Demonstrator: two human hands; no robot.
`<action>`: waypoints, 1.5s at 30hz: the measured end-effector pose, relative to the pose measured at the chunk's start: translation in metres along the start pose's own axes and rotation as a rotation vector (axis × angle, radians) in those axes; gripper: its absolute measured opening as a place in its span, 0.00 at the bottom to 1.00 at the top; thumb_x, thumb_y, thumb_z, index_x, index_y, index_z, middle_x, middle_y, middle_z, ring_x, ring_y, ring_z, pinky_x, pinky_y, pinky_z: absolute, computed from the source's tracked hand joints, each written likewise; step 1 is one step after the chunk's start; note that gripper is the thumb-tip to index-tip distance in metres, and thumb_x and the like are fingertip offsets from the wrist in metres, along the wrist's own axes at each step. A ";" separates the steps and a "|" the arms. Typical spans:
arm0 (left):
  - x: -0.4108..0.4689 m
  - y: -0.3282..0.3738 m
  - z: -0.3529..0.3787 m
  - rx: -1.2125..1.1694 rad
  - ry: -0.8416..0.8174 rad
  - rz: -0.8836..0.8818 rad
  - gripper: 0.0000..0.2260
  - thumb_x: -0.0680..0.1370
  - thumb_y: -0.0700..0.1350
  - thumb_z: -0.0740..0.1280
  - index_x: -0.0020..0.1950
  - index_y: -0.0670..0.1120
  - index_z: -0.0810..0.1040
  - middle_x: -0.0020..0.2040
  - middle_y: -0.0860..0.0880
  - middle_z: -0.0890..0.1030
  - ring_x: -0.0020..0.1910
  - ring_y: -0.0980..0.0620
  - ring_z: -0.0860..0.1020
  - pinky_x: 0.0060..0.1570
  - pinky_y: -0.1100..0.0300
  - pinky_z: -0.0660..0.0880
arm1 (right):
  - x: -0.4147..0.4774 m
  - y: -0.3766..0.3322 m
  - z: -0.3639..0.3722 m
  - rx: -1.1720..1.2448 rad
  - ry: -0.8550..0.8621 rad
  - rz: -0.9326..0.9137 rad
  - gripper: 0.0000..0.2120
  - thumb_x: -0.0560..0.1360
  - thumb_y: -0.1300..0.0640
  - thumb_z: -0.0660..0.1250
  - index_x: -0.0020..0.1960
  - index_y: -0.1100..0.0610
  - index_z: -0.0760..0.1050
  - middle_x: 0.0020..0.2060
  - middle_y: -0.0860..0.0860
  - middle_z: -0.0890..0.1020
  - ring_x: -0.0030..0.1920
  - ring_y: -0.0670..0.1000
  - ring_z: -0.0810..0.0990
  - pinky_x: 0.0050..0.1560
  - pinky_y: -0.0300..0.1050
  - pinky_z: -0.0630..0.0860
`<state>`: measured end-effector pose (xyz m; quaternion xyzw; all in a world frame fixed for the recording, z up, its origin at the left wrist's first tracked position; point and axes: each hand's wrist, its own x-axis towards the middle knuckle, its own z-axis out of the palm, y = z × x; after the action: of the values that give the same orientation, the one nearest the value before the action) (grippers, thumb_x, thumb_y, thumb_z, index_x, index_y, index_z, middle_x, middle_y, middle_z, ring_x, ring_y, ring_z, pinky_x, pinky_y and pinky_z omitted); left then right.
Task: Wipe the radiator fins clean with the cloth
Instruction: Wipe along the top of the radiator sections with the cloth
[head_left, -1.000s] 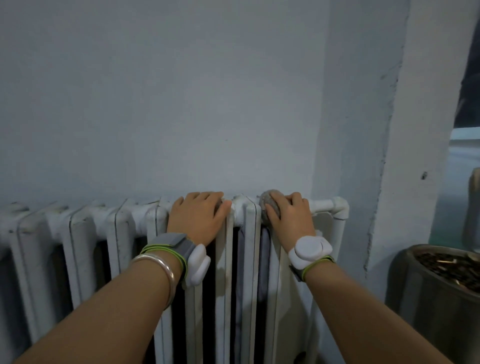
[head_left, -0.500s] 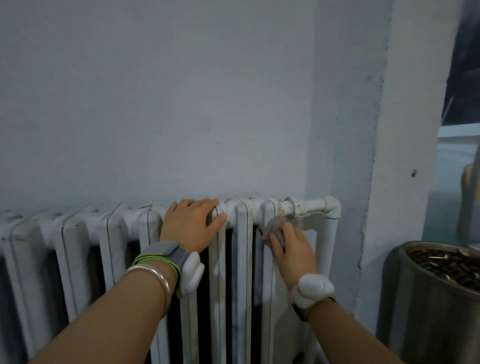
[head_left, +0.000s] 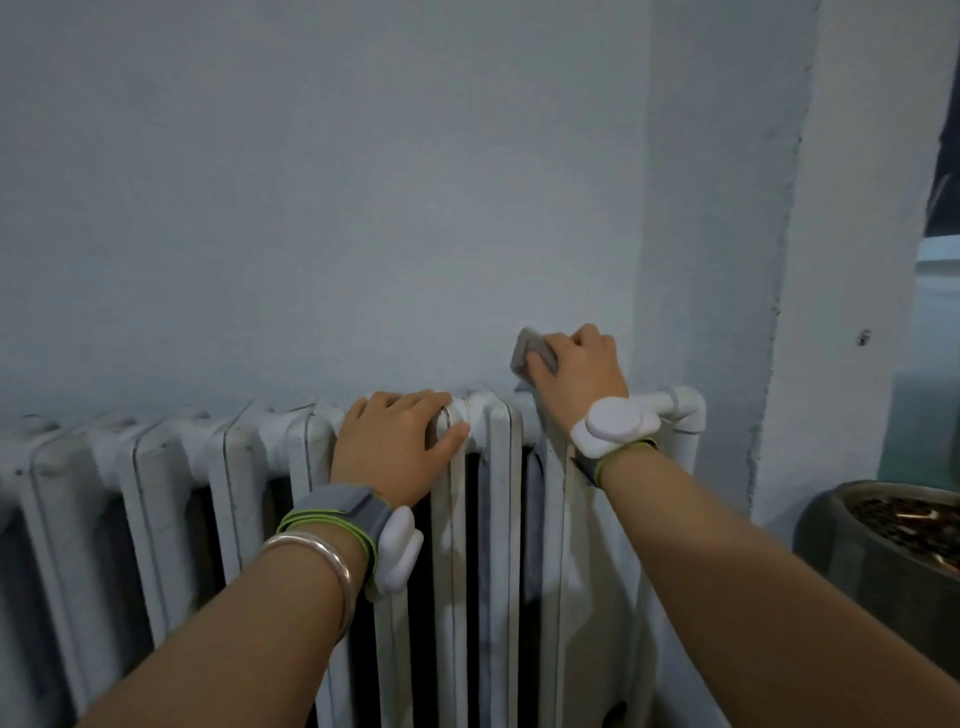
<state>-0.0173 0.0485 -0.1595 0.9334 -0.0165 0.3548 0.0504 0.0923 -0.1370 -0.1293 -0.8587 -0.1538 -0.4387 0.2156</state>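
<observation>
A white cast-iron radiator (head_left: 498, 467) with vertical fins runs along the foot of the wall. My left hand (head_left: 395, 447) rests on its top edge, fingers draped over the fins and thumb pointing right. My right hand (head_left: 579, 374) grips a small grey cloth (head_left: 527, 353), bunched in its fingers. That hand is raised above the top of the right-hand fins, in front of the wall, and I cannot tell whether the cloth touches the radiator. Both wrists carry white trackers on grey straps.
A white pipe elbow (head_left: 685, 410) leaves the radiator's top right corner next to a wall column (head_left: 852, 260). A grey metal bin (head_left: 883, 561) with dark contents stands at the lower right. Dark gaps show between the fins.
My right hand with the cloth slid down the front of a right-hand fin, then rose above the radiator's top. My left hand stayed on the top edge.
</observation>
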 end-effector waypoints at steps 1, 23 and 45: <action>0.000 0.000 0.000 -0.001 0.003 -0.001 0.35 0.69 0.69 0.41 0.66 0.57 0.72 0.64 0.57 0.77 0.63 0.48 0.72 0.63 0.53 0.65 | 0.002 -0.001 0.008 -0.045 -0.118 0.000 0.17 0.78 0.49 0.56 0.51 0.57 0.79 0.51 0.57 0.74 0.54 0.60 0.71 0.52 0.49 0.70; 0.003 0.002 -0.008 0.007 -0.173 -0.037 0.23 0.79 0.62 0.52 0.72 0.58 0.64 0.72 0.56 0.68 0.71 0.47 0.63 0.70 0.51 0.58 | -0.072 0.004 0.011 0.216 0.187 -0.069 0.04 0.72 0.63 0.70 0.47 0.61 0.77 0.48 0.60 0.77 0.48 0.64 0.74 0.52 0.61 0.74; -0.011 0.006 -0.007 0.110 -0.173 -0.036 0.24 0.81 0.60 0.48 0.76 0.56 0.54 0.76 0.54 0.59 0.75 0.46 0.54 0.73 0.49 0.51 | -0.162 0.037 0.007 0.353 -0.336 0.229 0.15 0.73 0.59 0.68 0.38 0.49 0.62 0.42 0.50 0.68 0.37 0.47 0.71 0.31 0.33 0.69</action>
<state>-0.0305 0.0433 -0.1616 0.9621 0.0154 0.2724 0.0039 0.0222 -0.1779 -0.2740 -0.8803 -0.1635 -0.2293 0.3819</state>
